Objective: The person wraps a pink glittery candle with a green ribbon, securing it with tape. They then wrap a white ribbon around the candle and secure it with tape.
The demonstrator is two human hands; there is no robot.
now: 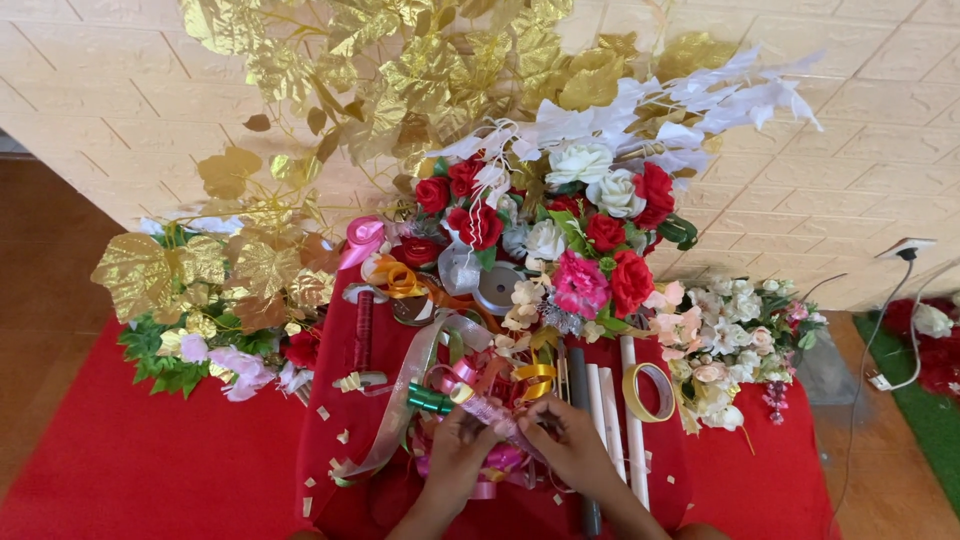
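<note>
Pink ribbon bundle (497, 418): a shiny pink strip, pinched between both hands at the near middle of the scene, over the red-draped stand (372, 500); where it ends is lost among the other ribbons.
Left hand (458, 450): fingers curled closed on the left part of the pink strip; the fingertips are tucked under, so the exact grip is hard to make out.
Right hand (568, 445): closed on the right part of the same strip, thumb side toward the left hand; the forearm is cut off by the near edge.
Ribbon heap (470, 385): loops of green, gold, pink and sheer ribbon just beyond the hands, tangled so single pieces cannot be told apart.
White tubes (630, 420): several long pale tubes lying near-to-far just right of the right hand, their near ends partly behind it.
Tape roll (649, 391): a pale ring lying flat across the tubes, right of the hands.
Red spool (363, 330): a slim dark-red stick left of the heap.
Rose arrangement (590, 230): red, white and pink artificial flowers at the far middle, hiding the far end of the stand.
Gold leaves (400, 70): branches above and left, cut off by the top edge.
Pale flower bunch (725, 330): to the right, well apart from the hands.
Paper scraps (340, 437): small bits scattered on the red cloth, left of the hands.
</note>
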